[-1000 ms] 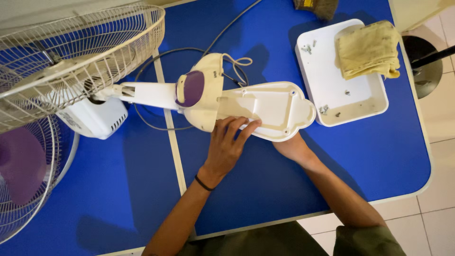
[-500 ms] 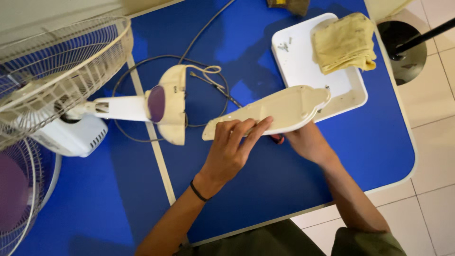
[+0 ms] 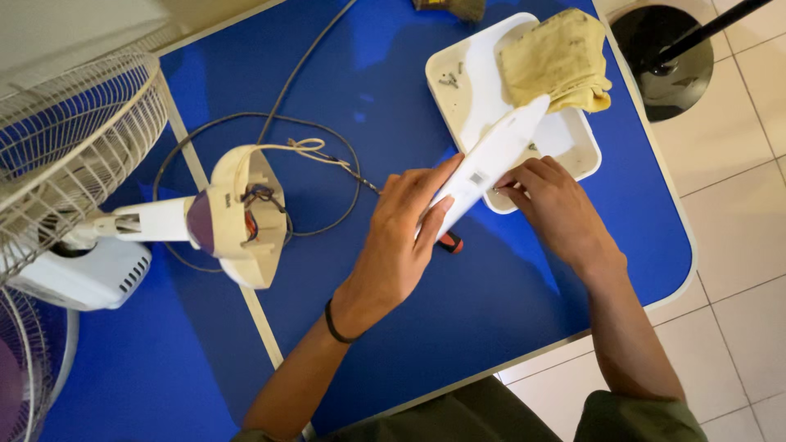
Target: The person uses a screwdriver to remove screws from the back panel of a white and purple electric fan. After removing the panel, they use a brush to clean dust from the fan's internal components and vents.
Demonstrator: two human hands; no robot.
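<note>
- A blue table (image 3: 491, 327) is standing on a pale tiled floor (image 3: 737, 270), filling most of the head view.
- The left hand (image 3: 401, 237) is grasping the lower end of a long white plastic cover (image 3: 490, 160), fingers lying along its face.
- The right hand (image 3: 557, 205) is pinching the cover's edge from the other side, so the cover is being held tilted above the table, its far end over a white tray (image 3: 458, 82).
- A folded yellow cloth (image 3: 557, 57) is lying in the tray.
- A red-handled tool (image 3: 450, 243) is peeking out under the left hand.
- To the left, the opened fan housing (image 3: 246, 214) is lying with wires showing, beside a wire fan guard (image 3: 74, 139).
</note>
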